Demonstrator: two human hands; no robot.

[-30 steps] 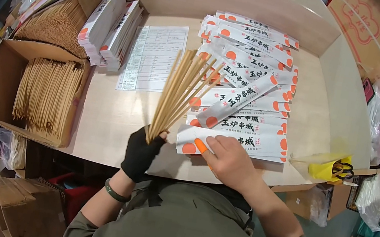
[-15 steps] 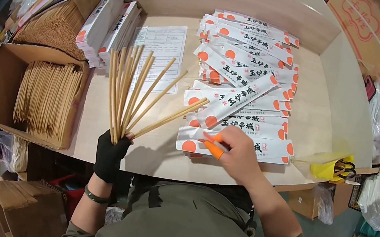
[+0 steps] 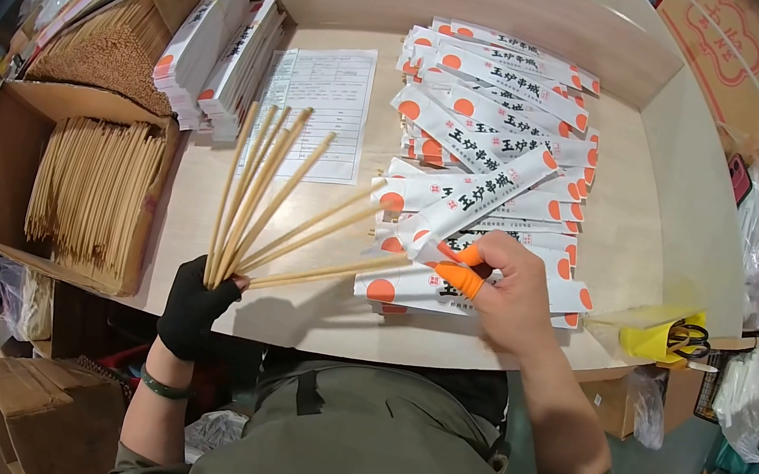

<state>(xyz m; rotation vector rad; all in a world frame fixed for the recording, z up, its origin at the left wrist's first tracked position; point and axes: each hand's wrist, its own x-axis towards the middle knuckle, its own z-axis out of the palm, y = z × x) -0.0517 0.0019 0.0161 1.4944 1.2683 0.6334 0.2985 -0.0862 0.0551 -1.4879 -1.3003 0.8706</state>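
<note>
The pale wood-grain tabletop (image 3: 603, 236) is walled by a raised board along its far edge and another along its right side; its near edge runs just in front of the person's chest. Most bare surface lies in the near-left part, between the printed paper sheet (image 3: 319, 110) and the near edge, and in a strip along the right wall.

The left hand (image 3: 195, 304), in a black fabric glove, has its grip clenched around the lower ends of a fanned bundle of thin, pale bamboo chopsticks (image 3: 256, 190). The sticks splay up and rightward over the bare patch, the lowest ones reaching toward the right hand.

The right hand (image 3: 501, 294), bare with orange rubber finger cots (image 3: 459, 276) on thumb and forefinger, pinches the near end of a long white paper sleeve with orange dots (image 3: 482, 204), which slants away over the heap. That heap of matching flat paper sleeves (image 3: 496, 95) covers the middle and far right of the tabletop, overlapping loosely.

At the far left stand stacked white sleeve bundles (image 3: 220, 47). Off the left edge, touching it, an open brown cardboard box (image 3: 2, 160) holds rows of more smooth chopsticks. Yellow-handled scissors (image 3: 671, 339) lie at the right near corner.
</note>
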